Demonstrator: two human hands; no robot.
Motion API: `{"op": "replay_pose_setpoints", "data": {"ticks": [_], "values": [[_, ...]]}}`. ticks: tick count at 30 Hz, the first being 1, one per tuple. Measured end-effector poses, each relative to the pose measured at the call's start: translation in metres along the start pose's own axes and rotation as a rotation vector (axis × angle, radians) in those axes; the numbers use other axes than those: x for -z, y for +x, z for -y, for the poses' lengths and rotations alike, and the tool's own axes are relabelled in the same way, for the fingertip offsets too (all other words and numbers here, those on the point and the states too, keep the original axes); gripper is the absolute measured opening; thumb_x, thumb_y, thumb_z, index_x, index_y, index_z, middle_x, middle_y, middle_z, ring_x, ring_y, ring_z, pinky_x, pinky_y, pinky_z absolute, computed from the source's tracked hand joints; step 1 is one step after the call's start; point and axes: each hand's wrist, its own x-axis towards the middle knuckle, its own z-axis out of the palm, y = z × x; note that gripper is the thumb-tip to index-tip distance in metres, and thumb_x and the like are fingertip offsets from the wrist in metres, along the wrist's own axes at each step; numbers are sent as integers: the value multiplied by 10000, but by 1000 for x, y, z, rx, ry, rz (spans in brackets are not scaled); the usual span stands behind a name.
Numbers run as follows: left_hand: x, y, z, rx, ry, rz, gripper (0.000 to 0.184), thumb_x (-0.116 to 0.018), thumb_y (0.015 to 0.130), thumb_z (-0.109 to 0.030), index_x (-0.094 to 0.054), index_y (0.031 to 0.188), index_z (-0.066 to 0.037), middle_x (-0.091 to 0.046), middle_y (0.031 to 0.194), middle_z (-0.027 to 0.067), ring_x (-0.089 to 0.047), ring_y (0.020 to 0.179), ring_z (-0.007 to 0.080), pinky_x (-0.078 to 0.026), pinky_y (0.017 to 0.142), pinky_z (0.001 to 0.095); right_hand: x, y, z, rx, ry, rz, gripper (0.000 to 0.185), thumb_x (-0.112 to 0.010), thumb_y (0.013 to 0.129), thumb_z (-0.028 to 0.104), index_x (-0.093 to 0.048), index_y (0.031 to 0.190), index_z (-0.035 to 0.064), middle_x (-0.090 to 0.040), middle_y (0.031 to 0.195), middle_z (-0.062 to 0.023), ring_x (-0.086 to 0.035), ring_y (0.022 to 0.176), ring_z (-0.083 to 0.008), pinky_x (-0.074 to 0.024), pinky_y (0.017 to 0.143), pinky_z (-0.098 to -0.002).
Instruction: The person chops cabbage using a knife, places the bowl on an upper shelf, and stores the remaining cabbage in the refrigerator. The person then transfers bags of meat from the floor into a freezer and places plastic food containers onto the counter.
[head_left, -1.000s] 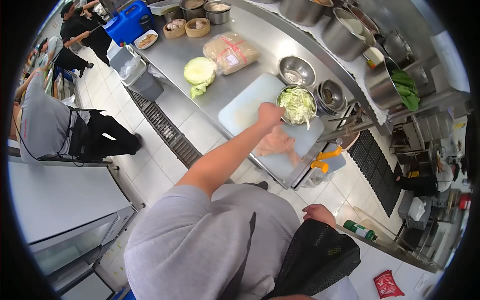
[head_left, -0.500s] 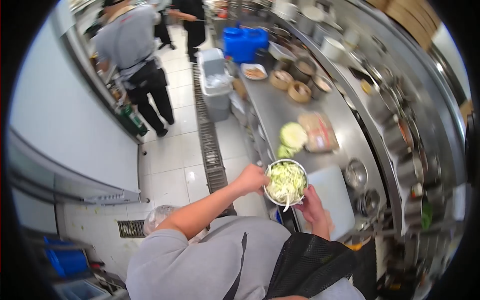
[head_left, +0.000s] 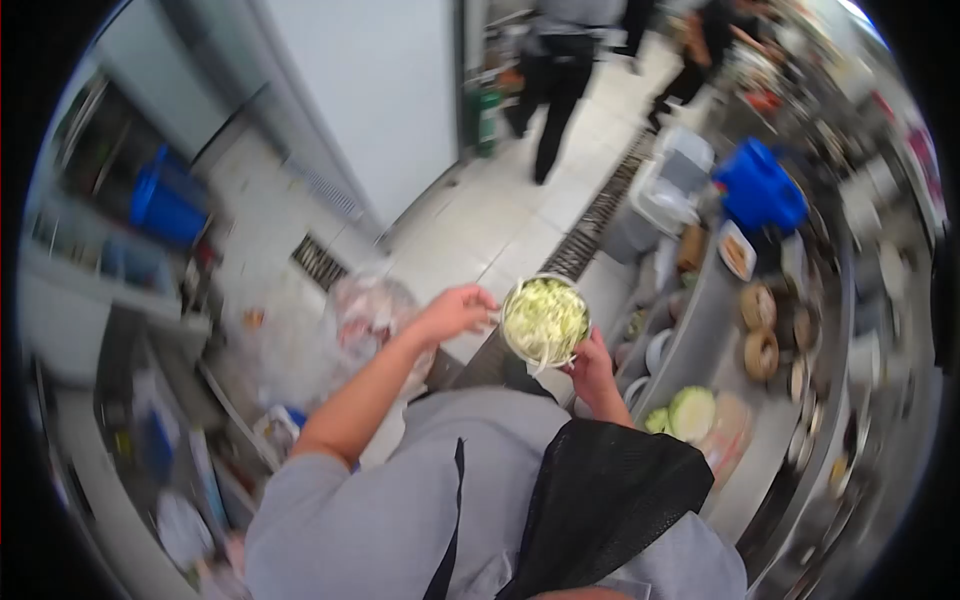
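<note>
A round bowl (head_left: 510,347) heaped with shredded cabbage (head_left: 546,315) is held up in front of my body, over the floor beside the counter. My right hand (head_left: 593,366) grips it from the lower right, fingers partly hidden by the bowl. On the opposite side, my left hand (head_left: 460,312) has its fingers apart close to the rim; whether a fingertip touches it I cannot tell. Some shreds hang over the near rim. Lying on the counter to the right are a cut cabbage (head_left: 692,413) and a plastic-wrapped package (head_left: 727,438).
A steel counter (head_left: 690,350) runs along the right, with a blue jerrycan (head_left: 762,187) and bamboo steamers (head_left: 760,352). A lidded grey bin (head_left: 640,220) stands beside a floor drain (head_left: 600,210). Bulging clear plastic bags (head_left: 370,310) sit left of me. Other people stand farther back.
My view and body have turned left, carrying the bowl away from the counter and cutting board. My left hand has loosened from the bowl's rim, while my right hand keeps hold.
</note>
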Motion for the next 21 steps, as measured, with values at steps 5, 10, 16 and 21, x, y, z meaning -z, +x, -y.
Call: {"op": "replay_pose_setpoints", "data": {"ticks": [5, 10, 16, 21], "values": [[51, -46, 34, -83, 540, -705, 113, -646, 904, -63, -648, 1011, -28, -725, 978, 122, -716, 927, 241, -558, 781, 367, -28, 73, 37, -44, -165, 169, 569, -516, 787, 82, -428, 1347, 133, -592, 1272, -99, -656, 1078, -246, -577, 879, -471], [33, -93, 155, 193, 703, -983, 193, -558, 902, -120, -669, 1028, -25, -694, 988, 257, -676, 959, 425, -531, 812, 495, -22, 134, 63, -128, -321, 387, 576, -533, 771, 116, -432, 1338, 130, -586, 1222, -70, -617, 996, -204, -520, 729, -373], [-61, -186, 454, 940, 962, -792, 229, -572, 844, -158, -767, 852, -38, -734, 997, 224, -696, 1001, 382, -551, 884, 483, -33, 182, 74, -261, -462, 583, 570, -547, 815, 200, -455, 1375, 155, -573, 1313, -50, -600, 1138, -226, -548, 866, -463], [-194, -182, 530, 1102, 92, -681, 252, -618, 851, -238, -761, 848, -31, -744, 942, 212, -736, 802, 328, -582, 753, 436, -36, 214, 74, -333, -500, 728, 637, -541, 785, 151, -400, 1405, 112, -549, 1313, -123, -589, 1169, -285, -513, 991, -544]]}}
